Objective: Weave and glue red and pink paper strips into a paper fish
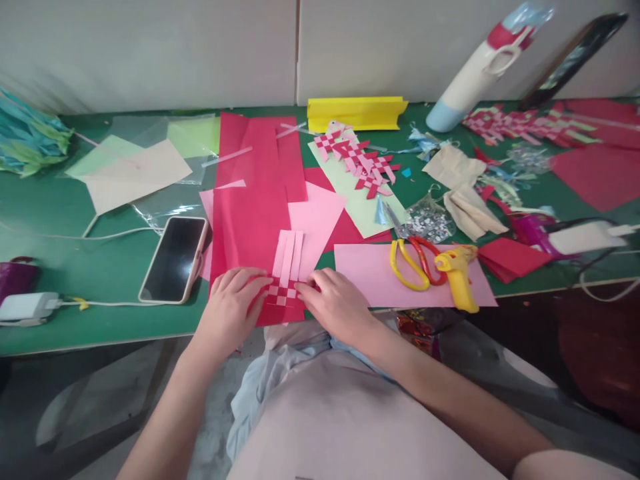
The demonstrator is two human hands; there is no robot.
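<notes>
L hand [234, 300] & R hand [336, 300] grip woven paper strips [284, 291] at opp. edges — apparently keeping the weave flat & aligned on counter [115, 267].

Right of your glossy-screened phone [174, 260] lie smooth, matt red paper [245, 220] and woven paper strips [286, 267].

On the green bench [115, 267], the left hand [234, 300] and right hand [336, 300] contact opposite sides of a pink-and-red woven paper piece [283, 291], positioned over red paper [240, 227], with yellow-and-red-handled scissors [410, 270] and a yellow glue gun [460, 277] lying on the pink sheet [365, 277] beside the right hand.
</notes>
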